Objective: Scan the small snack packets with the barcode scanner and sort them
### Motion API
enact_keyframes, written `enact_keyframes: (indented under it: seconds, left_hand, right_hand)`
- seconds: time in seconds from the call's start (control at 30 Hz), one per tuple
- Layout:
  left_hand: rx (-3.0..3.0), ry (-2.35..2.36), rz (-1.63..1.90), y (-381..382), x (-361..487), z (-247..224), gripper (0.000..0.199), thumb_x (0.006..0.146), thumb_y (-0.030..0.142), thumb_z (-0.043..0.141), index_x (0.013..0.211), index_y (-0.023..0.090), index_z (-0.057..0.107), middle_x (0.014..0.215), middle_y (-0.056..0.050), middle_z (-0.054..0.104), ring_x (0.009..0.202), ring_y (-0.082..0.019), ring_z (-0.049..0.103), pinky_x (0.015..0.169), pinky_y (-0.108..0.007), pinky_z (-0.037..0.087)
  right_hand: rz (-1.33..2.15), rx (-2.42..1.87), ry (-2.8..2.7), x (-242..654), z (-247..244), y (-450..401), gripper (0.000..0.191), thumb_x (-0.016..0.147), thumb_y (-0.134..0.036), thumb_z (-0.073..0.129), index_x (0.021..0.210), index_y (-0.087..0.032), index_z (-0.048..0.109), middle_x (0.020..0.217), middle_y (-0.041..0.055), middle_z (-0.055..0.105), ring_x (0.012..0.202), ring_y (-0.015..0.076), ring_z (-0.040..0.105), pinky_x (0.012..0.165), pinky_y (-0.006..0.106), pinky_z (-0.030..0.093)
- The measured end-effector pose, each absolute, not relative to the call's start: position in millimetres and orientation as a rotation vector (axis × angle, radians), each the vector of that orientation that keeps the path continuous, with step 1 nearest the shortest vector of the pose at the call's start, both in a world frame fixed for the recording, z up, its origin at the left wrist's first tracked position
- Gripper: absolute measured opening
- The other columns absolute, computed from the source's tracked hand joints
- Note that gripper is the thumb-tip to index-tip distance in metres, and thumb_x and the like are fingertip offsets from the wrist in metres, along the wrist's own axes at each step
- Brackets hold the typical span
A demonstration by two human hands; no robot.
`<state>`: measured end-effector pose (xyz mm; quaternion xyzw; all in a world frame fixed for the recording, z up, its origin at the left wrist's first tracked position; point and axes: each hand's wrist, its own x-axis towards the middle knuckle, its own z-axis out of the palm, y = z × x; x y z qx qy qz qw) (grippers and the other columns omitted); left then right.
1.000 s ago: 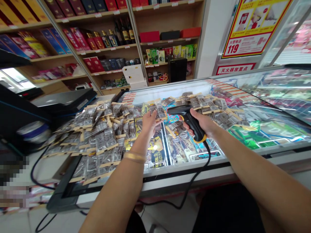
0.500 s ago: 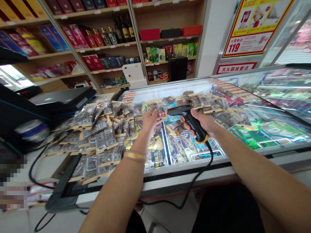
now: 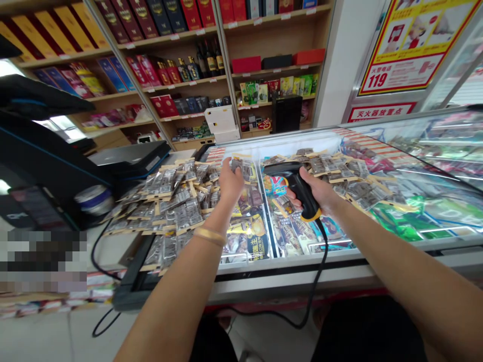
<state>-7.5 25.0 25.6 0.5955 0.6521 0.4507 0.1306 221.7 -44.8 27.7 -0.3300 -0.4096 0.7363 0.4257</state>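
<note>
My right hand (image 3: 325,195) is wrapped round the grip of a black barcode scanner (image 3: 307,197) with yellow trim. The scanner's head points left, toward my left hand (image 3: 231,182). That hand pinches a small clear packet (image 3: 247,163) with brownish contents and a tan strip; its fingertips are partly hidden behind it. To the left, many similar packets (image 3: 188,213) lie heaped over the glass top of a chest freezer (image 3: 226,287). More such packets (image 3: 327,163) are spread to the right of the scanner. A black cable (image 3: 321,271) hangs from the scanner's grip.
Through the glass show yellow, blue and green frozen packs (image 3: 298,231). A black checkout machine (image 3: 41,136) and a flat scale (image 3: 130,156) stand at the left. Behind the freezer rise shelves (image 3: 277,70) of boxes and bottles. The cable loops down past the freezer's front edge.
The view has shifted left, so the scene sits further right. My left hand has moved a little away from the scanner with the packet. My right hand keeps its grip on the scanner.
</note>
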Motion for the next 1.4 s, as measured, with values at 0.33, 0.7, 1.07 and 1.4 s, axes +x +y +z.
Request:
enact_keyframes:
  seconds: [0.33, 0.7, 1.07, 1.4]
  left_hand:
    - [2.279, 2.376, 0.262, 13, -30, 20, 0.053, 0.082, 0.018, 0.061, 0.134, 0.011, 0.064, 0.159, -0.026, 0.043, 0.148, -0.041, 0.037, 0.117, -0.057, 0.032]
    - [2.33, 2.368, 0.296, 2, -20, 45, 0.051, 0.096, 0.025, 0.042, 0.144, 0.018, 0.058, 0.164, -0.015, 0.041, 0.156, -0.035, 0.028, 0.123, -0.056, 0.028]
    - [2.257, 1.72, 0.243, -25, 70, 48, 0.051, 0.094, 0.051, 0.055, 0.127, 0.014, 0.068, 0.132, -0.017, 0.07, 0.119, -0.03, 0.068, 0.097, -0.037, 0.052]
    - [2.177, 1.571, 0.222, -39, 80, 26, 0.051, 0.068, 0.047, 0.083, 0.104, 0.014, 0.073, 0.11, -0.018, 0.076, 0.103, -0.033, 0.071, 0.086, -0.038, 0.052]
  right_hand:
    - [1.927, -0.816, -0.917, 151, 29, -31, 0.055, 0.1, -0.066, 0.04, 0.105, -0.016, 0.062, 0.055, -0.0013, 0.054, 0.04, 0.0117, 0.047, 0.038, 0.022, 0.041]
    - [1.922, -0.729, -0.852, 166, 35, -31, 0.061, 0.1, -0.069, 0.035, 0.104, -0.014, 0.062, 0.056, -0.0004, 0.054, 0.041, 0.0117, 0.047, 0.038, 0.022, 0.041]
    - [1.672, -0.766, -0.902, 292, 20, -96, 0.053, 0.09, -0.068, 0.059, 0.105, -0.017, 0.062, 0.064, 0.0, 0.058, 0.046, 0.0117, 0.05, 0.042, 0.023, 0.044]
    - [1.643, -0.79, -0.92, 313, -8, -117, 0.061, 0.084, -0.072, 0.064, 0.112, -0.019, 0.061, 0.066, -0.0012, 0.055, 0.049, 0.0119, 0.048, 0.045, 0.023, 0.043]
